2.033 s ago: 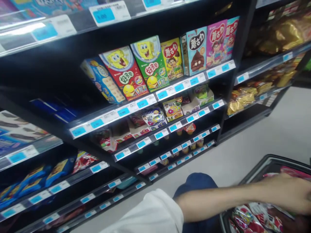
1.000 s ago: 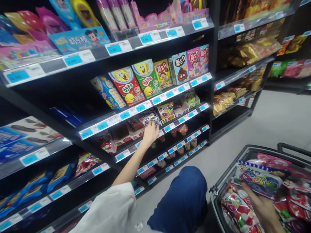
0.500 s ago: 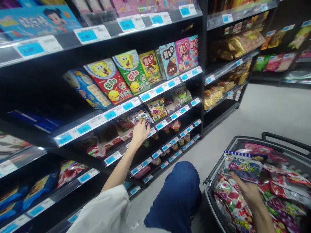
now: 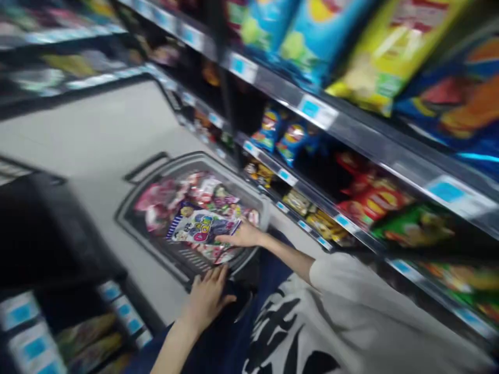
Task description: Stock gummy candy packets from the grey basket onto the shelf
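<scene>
A grey shopping basket (image 4: pixel 132 184) stands on the floor in front of me, filled with several bright snack packets. My right hand (image 4: pixel 244 238) reaches over its right side and grips the edge of a white and purple snack packet (image 4: pixel 200 228), which lies on top of the pile. My left hand (image 4: pixel 208 297) rests at the basket's near rim by my knee. Its fingers lie flat and apart and hold nothing. The picture is smeared by motion.
Black shelves (image 4: pixel 351 130) with blue price tags run along the right, stocked with chip bags (image 4: pixel 374 47) and red snack packs (image 4: pixel 370 200). A dark shelf end (image 4: pixel 47 244) stands at the left. Pale floor (image 4: pixel 97 130) stretches beyond the basket.
My view has swung away from the candy shelves to the opposite side of the aisle. My left hand has left the shelf and come down by the basket. My right hand still holds the packet, now lower.
</scene>
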`<state>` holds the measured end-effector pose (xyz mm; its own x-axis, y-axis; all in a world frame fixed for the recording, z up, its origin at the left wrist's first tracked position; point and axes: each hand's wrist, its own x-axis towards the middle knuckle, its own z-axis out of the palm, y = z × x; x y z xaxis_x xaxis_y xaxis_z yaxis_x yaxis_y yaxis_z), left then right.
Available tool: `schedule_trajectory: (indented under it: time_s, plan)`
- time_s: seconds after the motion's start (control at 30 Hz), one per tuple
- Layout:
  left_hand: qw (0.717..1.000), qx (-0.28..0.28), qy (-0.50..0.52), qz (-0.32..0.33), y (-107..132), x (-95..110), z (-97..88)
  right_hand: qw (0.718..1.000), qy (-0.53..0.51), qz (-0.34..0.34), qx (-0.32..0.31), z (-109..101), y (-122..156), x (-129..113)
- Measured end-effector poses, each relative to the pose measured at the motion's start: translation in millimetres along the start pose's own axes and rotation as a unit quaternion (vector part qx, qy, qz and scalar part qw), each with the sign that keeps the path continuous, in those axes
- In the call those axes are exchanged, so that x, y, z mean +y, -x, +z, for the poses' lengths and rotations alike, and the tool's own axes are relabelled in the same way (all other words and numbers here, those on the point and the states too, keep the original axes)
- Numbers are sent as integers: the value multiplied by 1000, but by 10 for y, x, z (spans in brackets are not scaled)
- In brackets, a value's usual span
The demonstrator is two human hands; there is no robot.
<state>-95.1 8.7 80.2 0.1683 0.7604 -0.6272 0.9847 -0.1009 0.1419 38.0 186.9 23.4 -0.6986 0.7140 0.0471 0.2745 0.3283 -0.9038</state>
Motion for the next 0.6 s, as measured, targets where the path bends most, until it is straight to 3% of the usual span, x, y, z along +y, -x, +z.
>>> schedule_trajectory:
  time_s: [0.07, 0.13, 0.3, 0.43, 0.53, 0.6]
  plan:
    - [997, -20, -71, 29, -285, -28, 51, 996, 54, 34, 67, -8, 313, 108]
    - [994, -38, -84, 58, -412, -93, 103, 990, 88, 50, 97, 33, 494, 174]
    - [992, -83, -81, 49, -412, -210, 74, 987, 114, 50, 99, 129, 459, 228]
    - [989, -81, -118, 38, -454, -25, -65, 982, 148, 64, 95, 123, 350, 292]
    - [988, -39, -151, 19, -455, 178, -77, 980, 183, 33, 66, 109, 291, 352]
    - [986, 2, -168, -8, -402, 279, -4, 988, 140, 11, 59, 116, 244, 396]
